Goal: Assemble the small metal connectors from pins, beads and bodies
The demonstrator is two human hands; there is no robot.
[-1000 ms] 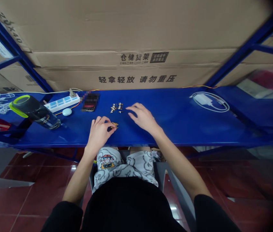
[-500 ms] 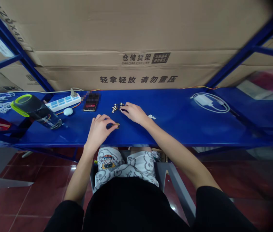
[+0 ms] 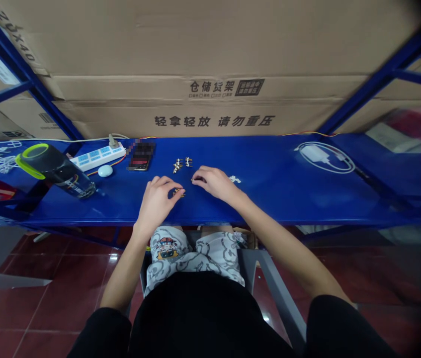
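Observation:
My left hand [image 3: 159,199] is low over the blue shelf top, thumb and fingers closed around a few small brass-coloured pieces [image 3: 178,193]; its fingers partly cover them. Facing it, my right hand [image 3: 215,182] pinches something tiny at its fingertips, too small to name. Beyond the hands lie small white-and-brass parts in two groups: a loose cluster [image 3: 177,165] on the left and a neater pair [image 3: 188,161] beside it. Several small white pieces [image 3: 234,179] lie just behind my right wrist.
At the left are a dark bottle [image 3: 59,171] with a green loop, a white power strip [image 3: 98,157], a phone [image 3: 141,156] and a pale rounded object [image 3: 105,171]. A white charger with coiled cable [image 3: 318,154] lies right. Cardboard [image 3: 210,49] stands behind the blue shelf [image 3: 270,199].
My right hand has drawn back from the white-and-brass parts toward me, uncovering the neater pair. My left hand has shifted slightly right, close to the brass-coloured pieces.

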